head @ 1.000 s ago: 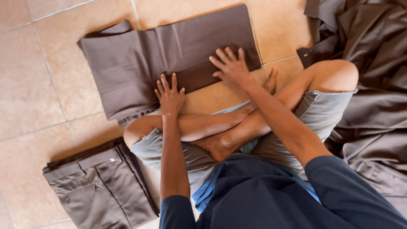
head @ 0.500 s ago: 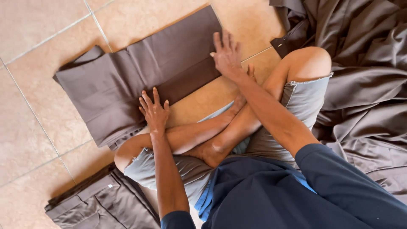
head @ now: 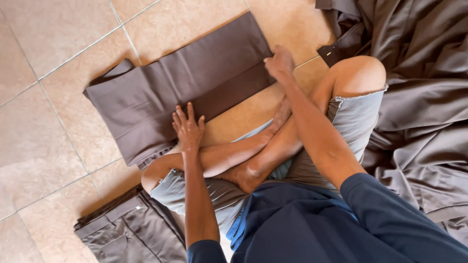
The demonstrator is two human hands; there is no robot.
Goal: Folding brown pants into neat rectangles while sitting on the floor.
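Observation:
A pair of brown trousers (head: 170, 92) lies folded lengthwise on the tiled floor in front of my crossed legs. My left hand (head: 187, 127) rests flat with fingers spread on the near edge of the trousers, close to my left knee. My right hand (head: 279, 63) is at the right end of the trousers, its fingers curled down over the fabric edge there.
A folded brown pair of trousers (head: 129, 231) lies at my lower left. A loose heap of brown garments (head: 419, 97) covers the floor to my right, beside my right knee. Beige floor tiles (head: 44, 39) surround the work.
My right hand slid to the right end of the trousers and curled its fingers over the edge. My left hand stayed flat on the near edge. The view shifted a little.

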